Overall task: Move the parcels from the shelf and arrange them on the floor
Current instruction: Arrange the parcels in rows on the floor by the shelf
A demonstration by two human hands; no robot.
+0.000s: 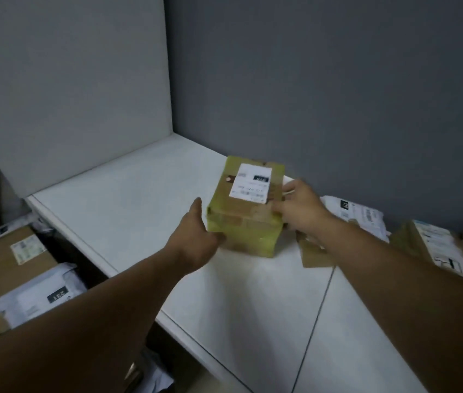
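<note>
While the taped box (pixel 245 211) sits on the white shelf (pixel 128 199) at dead 12 o'clock from the person, both hands are on it. Right hand (pixel 299 208) pinches its 3 o'clock side, thumb on top. Left hand (pixel 196 239) is spread wide at the 7 o'clock corner, thumb up beside the side face; can't tell if it's actually clamped. Long axis runs roughly 6 to 12, so imo it's a straight pull toward 6. More parcels (pixel 357 214) lie at 3 o'clock, just beside the box.
</note>
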